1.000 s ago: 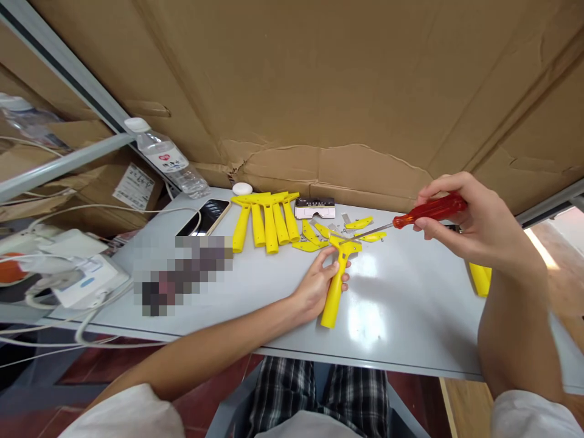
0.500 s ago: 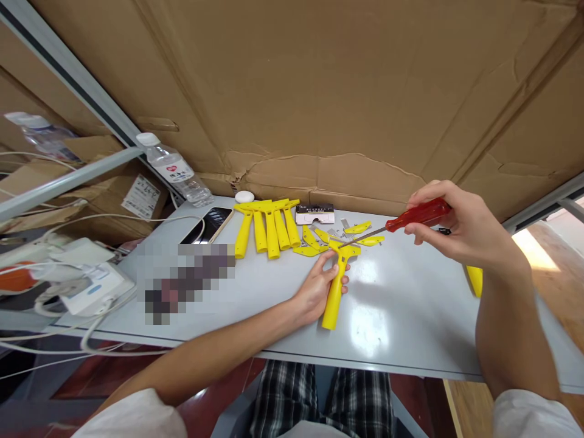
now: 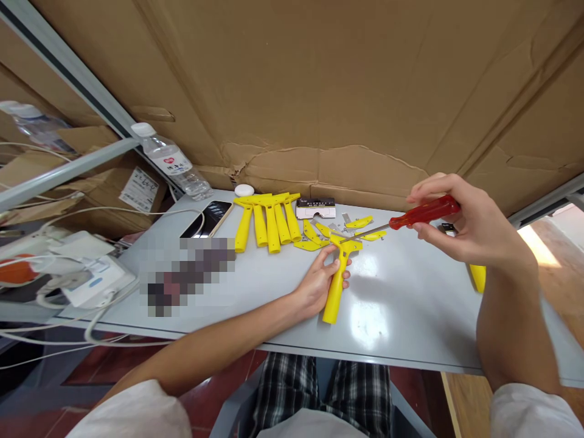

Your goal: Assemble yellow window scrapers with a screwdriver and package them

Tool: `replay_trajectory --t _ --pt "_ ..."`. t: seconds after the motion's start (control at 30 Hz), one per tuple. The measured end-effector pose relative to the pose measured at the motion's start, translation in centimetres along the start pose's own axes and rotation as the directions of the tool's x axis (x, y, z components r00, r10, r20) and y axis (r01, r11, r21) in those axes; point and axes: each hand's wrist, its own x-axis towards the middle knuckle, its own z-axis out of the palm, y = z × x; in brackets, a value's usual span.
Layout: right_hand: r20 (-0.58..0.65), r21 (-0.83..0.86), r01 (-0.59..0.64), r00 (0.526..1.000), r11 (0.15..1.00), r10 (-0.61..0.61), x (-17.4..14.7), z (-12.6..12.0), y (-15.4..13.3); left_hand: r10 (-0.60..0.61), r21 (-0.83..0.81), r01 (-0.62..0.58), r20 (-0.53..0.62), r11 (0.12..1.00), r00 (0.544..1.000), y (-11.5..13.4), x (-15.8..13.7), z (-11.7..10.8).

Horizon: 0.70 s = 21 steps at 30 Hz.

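Observation:
My left hand (image 3: 316, 286) is closed round the handle of a yellow T-shaped scraper (image 3: 334, 299), its wide head pointing away from me. In my right hand (image 3: 486, 231) is a screwdriver (image 3: 422, 212) with a clear red handle, gripped between thumb and fingers. The shaft slants down to the left, and its tip meets the scraper's head. Just behind that head lie loose yellow cover plates (image 3: 359, 222) with small screws and blades among them. Several more yellow scraper bodies (image 3: 272, 228) stand in a row to the left of the plates.
Behind the plates sits a small black-and-white box (image 3: 316, 207). A phone (image 3: 207, 219), a round white object (image 3: 243, 190) and a plastic bottle (image 3: 176, 164) are at the back left. Power plugs and cables (image 3: 93, 280) crowd the left edge. A yellow piece (image 3: 477, 278) lies beyond my right forearm.
The view has shifted slightly. Both hands keep their hold, the screwdriver tip stays at the scraper's head, and the right fingers have moved a little on the handle.

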Motion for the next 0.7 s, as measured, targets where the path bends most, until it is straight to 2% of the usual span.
replay_trajectory --t 0.33,0.57,0.7 --pt "0.01 -0.026 -0.06 0.998 0.998 0.06 0.15 -0.37 0.35 -0.01 0.001 0.01 -0.019 1.0 1.0 0.11 0.03 0.01" --pt "-0.047 -0.154 -0.02 0.999 0.988 0.013 0.35 -0.59 0.67 -0.002 0.006 0.002 -0.013 1.0 1.0 0.08 0.02 -0.04" --pt "-0.03 -0.114 0.029 0.999 0.993 -0.032 0.38 -0.28 0.17 -0.011 0.002 0.011 -0.005 1.0 1.0 0.08 0.01 -0.09"
